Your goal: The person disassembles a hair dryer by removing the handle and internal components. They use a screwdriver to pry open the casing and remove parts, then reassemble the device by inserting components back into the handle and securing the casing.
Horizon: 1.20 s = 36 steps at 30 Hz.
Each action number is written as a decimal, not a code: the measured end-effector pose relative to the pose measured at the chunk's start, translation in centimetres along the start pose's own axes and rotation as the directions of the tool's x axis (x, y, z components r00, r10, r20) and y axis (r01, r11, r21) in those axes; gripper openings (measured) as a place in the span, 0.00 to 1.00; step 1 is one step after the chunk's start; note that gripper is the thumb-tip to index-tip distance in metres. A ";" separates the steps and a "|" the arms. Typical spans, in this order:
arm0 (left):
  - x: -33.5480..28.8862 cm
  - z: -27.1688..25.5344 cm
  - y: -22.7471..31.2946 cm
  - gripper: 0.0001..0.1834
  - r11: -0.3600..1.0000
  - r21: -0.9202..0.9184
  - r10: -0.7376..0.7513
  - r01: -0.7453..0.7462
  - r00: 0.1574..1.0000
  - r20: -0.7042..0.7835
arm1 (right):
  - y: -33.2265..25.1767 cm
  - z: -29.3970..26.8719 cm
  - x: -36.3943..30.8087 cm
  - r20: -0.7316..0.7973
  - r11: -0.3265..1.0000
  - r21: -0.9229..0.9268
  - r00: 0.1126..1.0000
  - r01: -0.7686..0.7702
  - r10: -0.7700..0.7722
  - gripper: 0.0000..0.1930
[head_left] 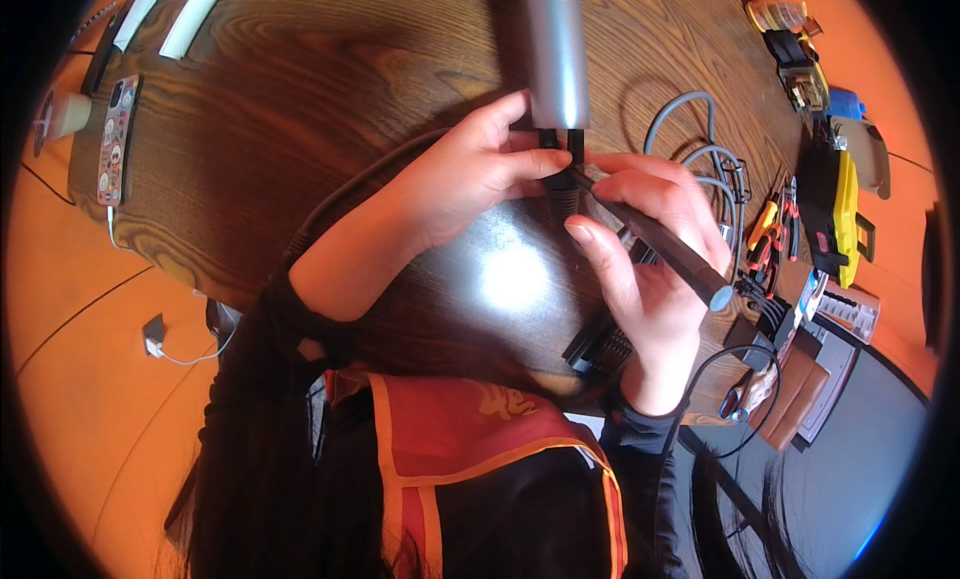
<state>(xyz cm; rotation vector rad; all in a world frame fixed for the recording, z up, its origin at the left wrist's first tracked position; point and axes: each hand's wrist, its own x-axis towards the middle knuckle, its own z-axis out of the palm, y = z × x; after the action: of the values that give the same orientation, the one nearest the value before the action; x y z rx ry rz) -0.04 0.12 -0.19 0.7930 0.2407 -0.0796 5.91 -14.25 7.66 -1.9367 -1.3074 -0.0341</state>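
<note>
A silver cylindrical appliance handle (556, 64) with small round buttons points away from me over the table. Black inner parts and a ribbed black cord sleeve (563, 201) emerge from its near end. My left hand (480, 169) pinches those black parts between thumb and fingers, just below the silver shell. In my right hand (660, 214) lies a slim black screwdriver-like tool (655, 237) with a grey round end. Its narrow end meets the black parts beside my left thumb; the very tip is hidden. A dark cord (370, 169) runs left behind my left forearm.
A black ribbed piece (600, 344) lies near the table's front edge. Coiled grey cable (710, 159), pliers (770, 249) and a yellow-black case (845, 219) are on the right. On the left are a stickered phone (118, 144), white strips (195, 17) and a cup (65, 114).
</note>
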 end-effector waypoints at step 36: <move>-0.4 -0.2 0.1 0.22 0.993 0.112 -0.031 0.032 0.999 -0.006 | 0.3 -1.3 0.3 0.246 0.931 0.191 0.933 -0.312 0.262 0.14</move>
<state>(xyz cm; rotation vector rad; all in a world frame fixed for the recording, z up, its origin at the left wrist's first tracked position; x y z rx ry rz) -0.49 0.33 -0.15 0.9013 0.2545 -0.1219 6.75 -14.86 8.46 -1.9520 -1.0924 0.4677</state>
